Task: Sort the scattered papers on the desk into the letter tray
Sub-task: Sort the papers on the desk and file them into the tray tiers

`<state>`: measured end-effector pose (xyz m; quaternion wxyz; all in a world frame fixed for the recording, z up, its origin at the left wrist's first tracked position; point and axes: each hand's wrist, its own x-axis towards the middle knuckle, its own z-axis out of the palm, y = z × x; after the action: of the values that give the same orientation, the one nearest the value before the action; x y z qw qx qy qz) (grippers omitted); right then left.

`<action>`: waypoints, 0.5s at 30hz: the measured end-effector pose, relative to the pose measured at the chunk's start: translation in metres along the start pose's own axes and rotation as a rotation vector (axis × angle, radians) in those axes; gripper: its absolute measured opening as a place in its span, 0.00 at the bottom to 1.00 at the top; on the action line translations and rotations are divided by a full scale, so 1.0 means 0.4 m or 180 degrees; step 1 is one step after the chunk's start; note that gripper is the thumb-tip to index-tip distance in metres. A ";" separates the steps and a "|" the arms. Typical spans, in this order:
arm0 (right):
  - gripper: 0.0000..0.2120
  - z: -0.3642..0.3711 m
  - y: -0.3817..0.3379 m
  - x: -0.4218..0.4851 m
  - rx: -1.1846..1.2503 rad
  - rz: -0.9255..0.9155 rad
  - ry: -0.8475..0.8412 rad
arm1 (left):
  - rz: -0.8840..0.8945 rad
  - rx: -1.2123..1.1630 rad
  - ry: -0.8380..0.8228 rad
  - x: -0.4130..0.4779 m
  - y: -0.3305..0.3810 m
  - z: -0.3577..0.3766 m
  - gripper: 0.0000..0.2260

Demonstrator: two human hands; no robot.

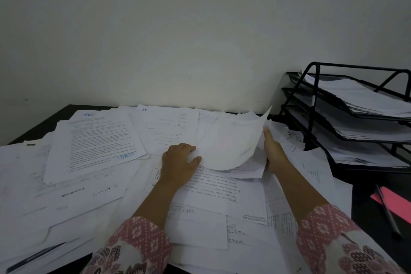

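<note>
Letter tray part-filled; desk strewn with papers — left hand pinches a curled sheet; grip of right hand hidden — cannot tell.

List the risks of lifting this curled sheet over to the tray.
1. The curled sheet is bowed between the left hand and the right hand; squeezing further may crease it.
2. Scattered papers overlap beneath it, so a lift could drag some along.
3. The letter tray tiers already hold stacks; a floppy sheet might catch on a rim.
</note>
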<state>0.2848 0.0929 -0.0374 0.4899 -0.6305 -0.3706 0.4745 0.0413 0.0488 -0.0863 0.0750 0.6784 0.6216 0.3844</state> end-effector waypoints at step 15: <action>0.11 -0.086 0.029 0.023 -0.1716 -0.0399 0.0343 | -0.0145 0.0113 0.0385 0.001 0.005 0.000 0.13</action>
<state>0.3206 0.0896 -0.0486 0.3519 -0.7383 -0.4951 0.2932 0.0429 0.0489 -0.0849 0.0340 0.6408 0.6470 0.4118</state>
